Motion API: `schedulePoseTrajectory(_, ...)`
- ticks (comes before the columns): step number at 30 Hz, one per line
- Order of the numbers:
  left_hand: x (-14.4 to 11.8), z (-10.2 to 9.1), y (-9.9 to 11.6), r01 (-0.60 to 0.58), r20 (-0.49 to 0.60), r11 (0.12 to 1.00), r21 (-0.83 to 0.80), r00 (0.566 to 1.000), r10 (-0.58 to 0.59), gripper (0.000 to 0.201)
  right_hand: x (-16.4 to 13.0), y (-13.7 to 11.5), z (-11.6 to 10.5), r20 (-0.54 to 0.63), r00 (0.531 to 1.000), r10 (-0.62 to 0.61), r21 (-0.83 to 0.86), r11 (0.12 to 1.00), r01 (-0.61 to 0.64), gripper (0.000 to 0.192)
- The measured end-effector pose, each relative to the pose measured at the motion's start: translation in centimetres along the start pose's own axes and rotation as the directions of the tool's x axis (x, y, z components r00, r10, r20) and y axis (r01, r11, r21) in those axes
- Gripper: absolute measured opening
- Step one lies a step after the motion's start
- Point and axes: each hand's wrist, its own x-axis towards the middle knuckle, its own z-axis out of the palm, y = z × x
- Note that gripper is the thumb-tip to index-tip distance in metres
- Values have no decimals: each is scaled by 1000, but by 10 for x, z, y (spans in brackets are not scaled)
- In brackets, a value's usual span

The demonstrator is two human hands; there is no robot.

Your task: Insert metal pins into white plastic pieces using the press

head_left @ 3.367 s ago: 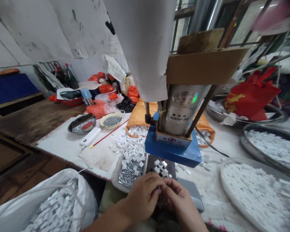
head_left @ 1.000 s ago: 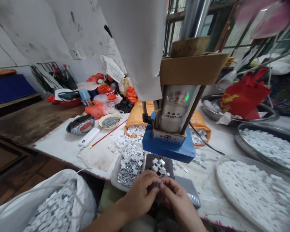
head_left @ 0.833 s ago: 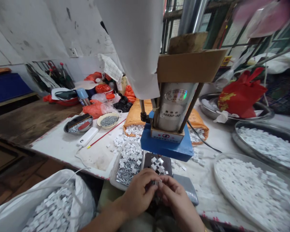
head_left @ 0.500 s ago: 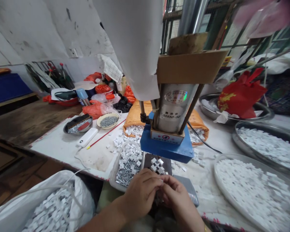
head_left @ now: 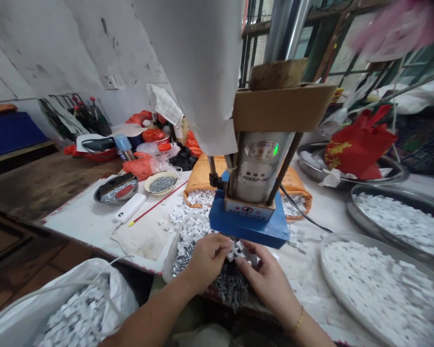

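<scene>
Your left hand (head_left: 206, 255) and right hand (head_left: 265, 277) pinch small white square plastic clips (head_left: 235, 250) just under the blue metal press base (head_left: 249, 226). If the press fires now, your fingertips could get crushed.

Silver cylinder (head_left: 259, 168) on press: "50X50-50", partly cut off. Other labels too blurred to read.

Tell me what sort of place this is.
Most likely a small assembly workshop. A bench press with a blue base stands on a cluttered table, round trays of small white parts lie alongside, and both hands work at parts under the press.
</scene>
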Motion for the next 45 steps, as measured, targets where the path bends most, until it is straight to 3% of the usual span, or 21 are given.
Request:
schedulePoseTrajectory(5,1,6,3,139,-16,986,-87,990,-141,12,6,1,17,37,997,-75,-159,984,80,34)
schedulePoseTrajectory(9,1,8,3,147,-18,983,-111,989,-149,13,5,6,27,12,997,-71,-209,975,72,28)
schedulePoseTrajectory(16,1,8,3,160,-2,981,-106,987,-161,13,2,5,26,17,998,-66,-245,967,68,29)
schedulePoseTrajectory(19,0,8,3,73,-3,996,-46,997,-73,14,3,5,27,21,998,-62,-259,964,66,27)
schedulePoseTrajectory(22,-2,10,4,-97,-10,993,67,995,98,16,4,5,28,29,997,-73,-262,962,78,27)
schedulePoseTrajectory(27,-7,14,4,-246,62,947,209,969,238,21,-7,11,11,26,982,-188,-313,931,187,43)
schedulePoseTrajectory(29,-8,15,4,-254,79,940,229,967,242,20,-18,18,-3,20,974,-224,-417,884,212,43)
schedulePoseTrajectory(32,-8,16,2,-262,55,940,217,965,257,17,-37,34,-25,66,977,-203,-609,767,201,27)
schedulePoseTrajectory(36,-9,18,-1,-277,22,938,210,960,279,17,-58,55,-35,173,969,-175,-730,637,246,15)
schedulePoseTrajectory(39,-9,19,-2,-272,8,933,234,960,278,18,-62,61,-32,177,970,-165,-708,664,242,17)
schedulePoseTrajectory(45,-9,19,2,-211,-17,953,218,975,220,14,-52,53,-28,71,988,-135,-600,786,151,16)
